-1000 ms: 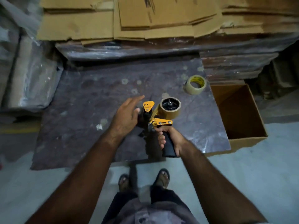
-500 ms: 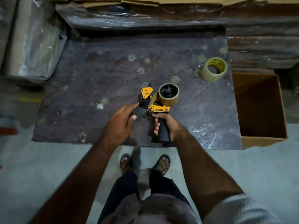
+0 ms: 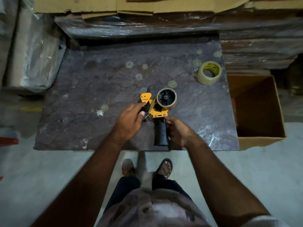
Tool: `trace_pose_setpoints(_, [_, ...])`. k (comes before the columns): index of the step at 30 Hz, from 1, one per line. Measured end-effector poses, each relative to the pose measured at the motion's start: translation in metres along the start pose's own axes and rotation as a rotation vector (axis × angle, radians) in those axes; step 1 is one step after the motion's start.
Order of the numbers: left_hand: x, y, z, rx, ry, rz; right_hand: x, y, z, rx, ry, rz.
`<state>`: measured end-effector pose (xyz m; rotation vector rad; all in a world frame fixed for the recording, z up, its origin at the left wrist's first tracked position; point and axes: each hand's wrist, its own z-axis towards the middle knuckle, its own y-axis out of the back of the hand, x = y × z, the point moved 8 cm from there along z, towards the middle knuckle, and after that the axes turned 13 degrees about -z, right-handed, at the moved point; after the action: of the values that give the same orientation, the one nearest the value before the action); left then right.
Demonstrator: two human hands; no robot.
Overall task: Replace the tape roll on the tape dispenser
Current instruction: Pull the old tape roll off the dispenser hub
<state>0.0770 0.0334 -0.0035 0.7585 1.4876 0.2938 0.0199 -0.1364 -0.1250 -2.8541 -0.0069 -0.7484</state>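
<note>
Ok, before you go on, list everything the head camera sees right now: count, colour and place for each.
tape dispenser: 1, yellow frame with black handle, near middle of the work surface, held in both hands
roll on the dispenser: 1, brown, thin, on the black hub
spare tape roll: 1, clear with yellow core, far right of the surface, lying flat
work surface: 1, dark mottled purple-brown, centre
open cardboard box: 1, brown, on the floor right of the surface
flat cardboard sheets: several, tan, stacked at the far edge
plastic-wrapped bundles: several, shiny, left and behind
left hand: 1, at the dispenser's front end
right hand: 1, at the handle
feet in sandals: 2, below the surface edge
</note>
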Motion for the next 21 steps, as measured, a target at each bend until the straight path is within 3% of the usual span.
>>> trace_pose_setpoints(4, [-0.01,0.0,0.019,0.034,-0.041,-0.037,0.024,0.036,-0.008,-0.156,0.08,-0.021])
trace_pose_setpoints(10, [-0.014,-0.004,0.062,0.131,-0.059,-0.012,0.1,0.072,-0.009,-0.537,0.386,-0.175])
trace_pose_setpoints(14, [-0.009,-0.019,0.104,0.245,-0.047,0.091,0.121,0.072,0.015,-0.642,0.262,-0.414])
trace_pose_setpoints(21, [0.01,-0.072,0.159,0.55,-0.011,0.397,0.109,0.07,0.033,-0.692,0.171,-0.528])
